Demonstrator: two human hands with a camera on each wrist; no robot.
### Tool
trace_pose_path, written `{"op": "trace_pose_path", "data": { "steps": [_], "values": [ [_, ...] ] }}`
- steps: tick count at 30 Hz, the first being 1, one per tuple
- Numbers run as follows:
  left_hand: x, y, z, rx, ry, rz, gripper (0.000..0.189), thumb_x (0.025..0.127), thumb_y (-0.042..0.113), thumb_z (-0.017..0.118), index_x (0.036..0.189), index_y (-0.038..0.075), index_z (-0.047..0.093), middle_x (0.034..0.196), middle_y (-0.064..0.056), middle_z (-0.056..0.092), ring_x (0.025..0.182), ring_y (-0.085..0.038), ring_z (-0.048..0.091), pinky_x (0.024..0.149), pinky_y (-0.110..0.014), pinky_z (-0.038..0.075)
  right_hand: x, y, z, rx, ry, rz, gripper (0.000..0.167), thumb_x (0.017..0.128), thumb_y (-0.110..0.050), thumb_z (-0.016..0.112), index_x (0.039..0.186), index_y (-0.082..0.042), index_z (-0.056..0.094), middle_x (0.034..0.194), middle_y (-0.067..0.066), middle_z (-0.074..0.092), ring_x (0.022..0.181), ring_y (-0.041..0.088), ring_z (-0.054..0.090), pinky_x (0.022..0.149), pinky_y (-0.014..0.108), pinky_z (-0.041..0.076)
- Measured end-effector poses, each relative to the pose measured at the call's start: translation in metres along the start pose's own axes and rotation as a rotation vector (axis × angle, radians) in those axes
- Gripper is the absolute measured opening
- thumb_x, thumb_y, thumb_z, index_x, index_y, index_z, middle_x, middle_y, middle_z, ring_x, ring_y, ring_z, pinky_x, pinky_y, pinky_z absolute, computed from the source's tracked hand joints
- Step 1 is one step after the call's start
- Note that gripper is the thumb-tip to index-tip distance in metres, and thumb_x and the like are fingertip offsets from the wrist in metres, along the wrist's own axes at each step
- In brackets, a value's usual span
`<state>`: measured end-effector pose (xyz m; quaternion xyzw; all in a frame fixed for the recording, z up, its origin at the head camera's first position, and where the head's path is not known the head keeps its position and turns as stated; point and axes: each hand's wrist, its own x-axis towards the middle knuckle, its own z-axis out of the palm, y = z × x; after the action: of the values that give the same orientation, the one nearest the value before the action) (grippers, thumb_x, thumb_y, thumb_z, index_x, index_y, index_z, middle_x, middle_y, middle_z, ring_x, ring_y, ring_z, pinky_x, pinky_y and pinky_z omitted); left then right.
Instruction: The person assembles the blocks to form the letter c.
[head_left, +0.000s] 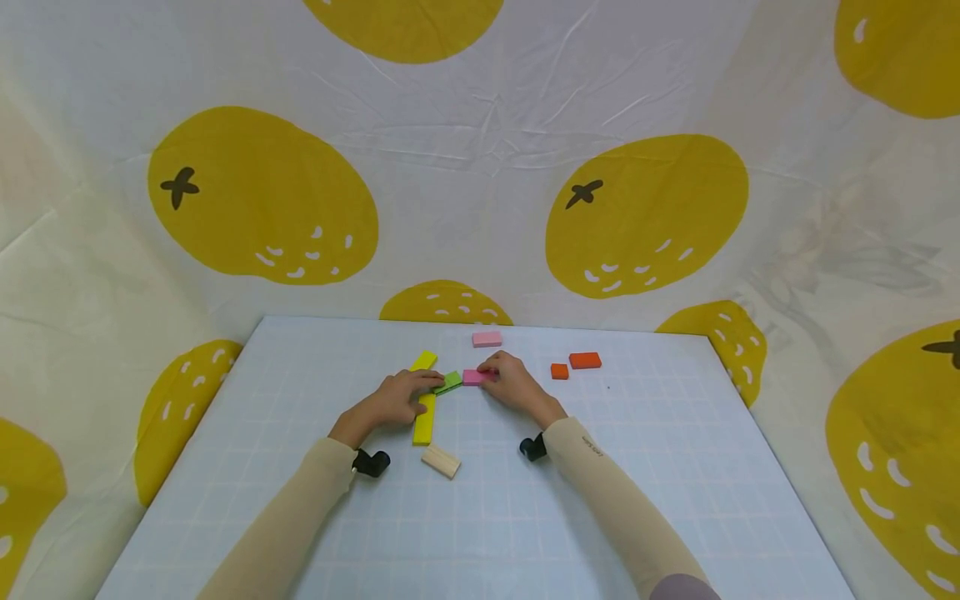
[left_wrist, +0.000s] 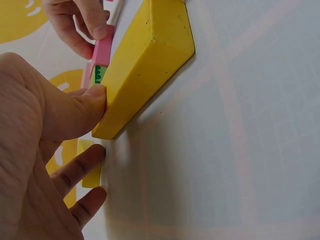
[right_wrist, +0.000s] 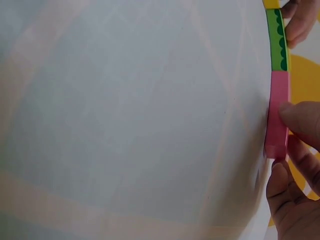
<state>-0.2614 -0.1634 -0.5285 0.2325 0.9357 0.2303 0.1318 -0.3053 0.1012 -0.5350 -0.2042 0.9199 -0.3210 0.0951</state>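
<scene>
My right hand [head_left: 513, 385] pinches a bright pink block [head_left: 471, 377] between thumb and fingers. In the right wrist view the pink block [right_wrist: 276, 120] lies end to end with a green block [right_wrist: 276, 42] that has a dark scalloped side. My left hand [head_left: 393, 397] lies over the junction of two yellow blocks, its fingertips at the left end of the green block [head_left: 452, 381]. The thumb touches the nearer yellow block [left_wrist: 142, 65], while the other fingers spread loosely beside the farther yellow block [head_left: 425, 360]. The left hand partly hides where these blocks meet.
A plain wooden block [head_left: 441, 461] lies nearer me. Farther back sits a light pink block [head_left: 487, 339]. Two orange-red blocks, one small [head_left: 559, 372] and one longer [head_left: 585, 361], are to the right. A fruit-patterned cloth [head_left: 465, 208] hangs behind the table [head_left: 480, 533].
</scene>
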Motion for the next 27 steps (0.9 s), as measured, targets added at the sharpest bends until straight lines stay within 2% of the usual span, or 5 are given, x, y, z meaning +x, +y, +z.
{"op": "trace_pose_path", "data": {
  "steps": [27],
  "values": [
    [0.0004, 0.0015, -0.0002, -0.01, -0.002, -0.016, 0.055, 0.093, 0.007, 0.066, 0.146, 0.018, 0.059, 0.157, -0.002, 0.051, 0.144, -0.036, 0.043, 0.114, -0.071, 0.032, -0.0033, -0.0053, -0.0028, 0.004, -0.012, 0.015, 0.031, 0.098, -0.021, 0.071, 0.128, -0.012, 0.072, 0.125, 0.005, 0.063, 0.112, 0.02, 0.058, 0.103, 0.036, 0.054]
  ]
}}
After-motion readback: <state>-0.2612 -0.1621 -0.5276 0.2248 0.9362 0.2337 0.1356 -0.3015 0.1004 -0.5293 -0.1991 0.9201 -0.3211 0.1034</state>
